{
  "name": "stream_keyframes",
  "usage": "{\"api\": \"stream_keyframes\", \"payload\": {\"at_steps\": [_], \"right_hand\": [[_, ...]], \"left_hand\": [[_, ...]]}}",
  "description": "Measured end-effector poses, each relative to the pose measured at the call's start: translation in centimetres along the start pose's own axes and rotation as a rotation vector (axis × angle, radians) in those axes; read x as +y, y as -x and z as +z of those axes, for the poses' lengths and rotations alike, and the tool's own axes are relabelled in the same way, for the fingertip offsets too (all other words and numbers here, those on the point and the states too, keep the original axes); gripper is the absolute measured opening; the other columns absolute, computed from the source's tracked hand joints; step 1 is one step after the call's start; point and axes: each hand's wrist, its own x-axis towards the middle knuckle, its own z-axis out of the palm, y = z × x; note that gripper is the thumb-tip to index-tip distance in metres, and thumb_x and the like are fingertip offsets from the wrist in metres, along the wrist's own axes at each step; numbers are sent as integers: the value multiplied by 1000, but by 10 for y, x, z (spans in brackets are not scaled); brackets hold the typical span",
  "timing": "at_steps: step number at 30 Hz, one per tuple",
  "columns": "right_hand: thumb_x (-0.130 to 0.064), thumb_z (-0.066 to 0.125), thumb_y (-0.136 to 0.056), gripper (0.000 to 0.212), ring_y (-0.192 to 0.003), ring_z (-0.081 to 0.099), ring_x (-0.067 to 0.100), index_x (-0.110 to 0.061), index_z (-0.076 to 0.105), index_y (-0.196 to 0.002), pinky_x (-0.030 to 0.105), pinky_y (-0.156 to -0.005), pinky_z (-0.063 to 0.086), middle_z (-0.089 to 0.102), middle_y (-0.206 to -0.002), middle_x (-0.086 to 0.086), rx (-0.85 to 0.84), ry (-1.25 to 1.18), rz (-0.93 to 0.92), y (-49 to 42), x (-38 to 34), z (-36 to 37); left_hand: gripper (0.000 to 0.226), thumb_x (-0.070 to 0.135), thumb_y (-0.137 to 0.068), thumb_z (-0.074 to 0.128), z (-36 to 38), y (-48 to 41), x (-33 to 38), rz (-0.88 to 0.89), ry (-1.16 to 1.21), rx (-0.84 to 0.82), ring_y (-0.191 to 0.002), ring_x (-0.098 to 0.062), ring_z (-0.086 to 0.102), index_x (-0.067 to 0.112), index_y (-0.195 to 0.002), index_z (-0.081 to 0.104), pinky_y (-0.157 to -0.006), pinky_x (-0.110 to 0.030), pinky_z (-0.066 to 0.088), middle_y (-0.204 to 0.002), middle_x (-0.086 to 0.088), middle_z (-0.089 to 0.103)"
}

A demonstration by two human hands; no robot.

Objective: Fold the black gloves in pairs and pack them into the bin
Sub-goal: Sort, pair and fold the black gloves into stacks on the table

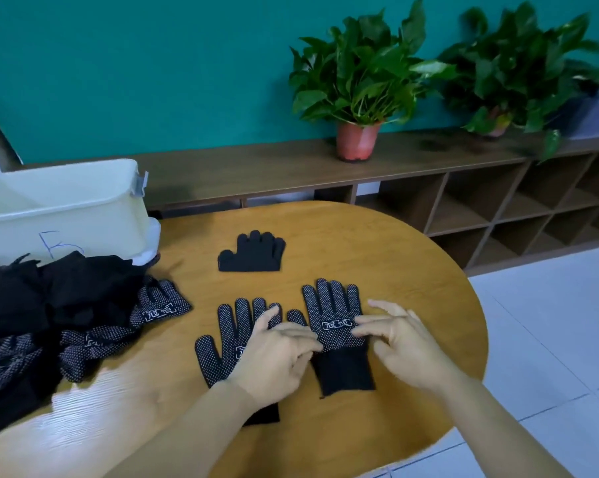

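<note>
Two black gloves with white dots lie flat, palm side up, on the round wooden table (394, 270). The left glove (229, 336) is partly under my left hand (273, 360). The right glove (332, 315) lies beside it, cuff toward me. My left fingertips touch its left edge near the wrist, and the fingers of my right hand (401, 343) rest on its right edge. A folded plain black pair (253, 251) sits farther back. A pile of black gloves (56, 315) lies at the left. The pale plastic bin (67, 205) stands behind the pile.
A low wooden shelf unit (498, 201) runs along the teal wall behind the table, with two potted plants (360, 81) on top. White tiled floor (549, 339) lies to the right of the table edge.
</note>
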Motion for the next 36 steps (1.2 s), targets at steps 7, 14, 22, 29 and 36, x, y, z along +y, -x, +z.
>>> {"api": "stream_keyframes", "payload": {"at_steps": [7, 14, 22, 29, 36], "right_hand": [[-72, -31, -73, 100, -150, -15, 10, -17, -11, -154, 25, -119, -13, -16, -160, -5, -55, 287, -24, -8, -32, 39], [-71, -50, -50, 113, -143, -33, 12, -19, -27, -148, 36, -118, -17, -34, -156, -2, -124, 368, 121, 7, -21, 60], [-69, -20, -77, 92, -146, -25, 8, -21, -13, -155, 36, -121, -15, -21, -162, -4, -151, 297, 135, 8, -35, 40], [-62, -1, -89, 83, -148, 22, 10, -24, 40, -150, 29, -119, 9, 41, -154, -5, 107, 214, -98, -5, -98, 44], [-36, 39, -94, 43, -115, 63, 20, -18, 72, -115, 40, -94, 49, 73, -112, -3, 283, 223, -364, -40, -183, 88]], "left_hand": [[75, 63, -99, 8, 10, -1, 23, -178, -243, -360, -148, -8, -24, 19, -158, -8, -120, -41, -20, -164, 6, -15], [88, 73, -84, -9, 16, 9, 20, -172, -322, -390, -143, -10, -34, 20, -154, -20, -118, -39, -23, -159, 5, -28], [81, 72, -89, 0, 2, 10, 18, -160, -180, -288, -141, -7, -38, 27, -152, -24, -118, -37, -24, -160, 5, -30], [78, 71, -91, -11, -42, 53, -12, -160, -233, -12, -145, -7, -31, 26, -155, -18, -120, -37, -17, -162, 5, -23], [70, 60, -105, 15, -88, 131, -73, -249, -371, 134, -153, -16, -2, 17, -159, 11, -121, -40, 1, -166, -4, 10]]}}
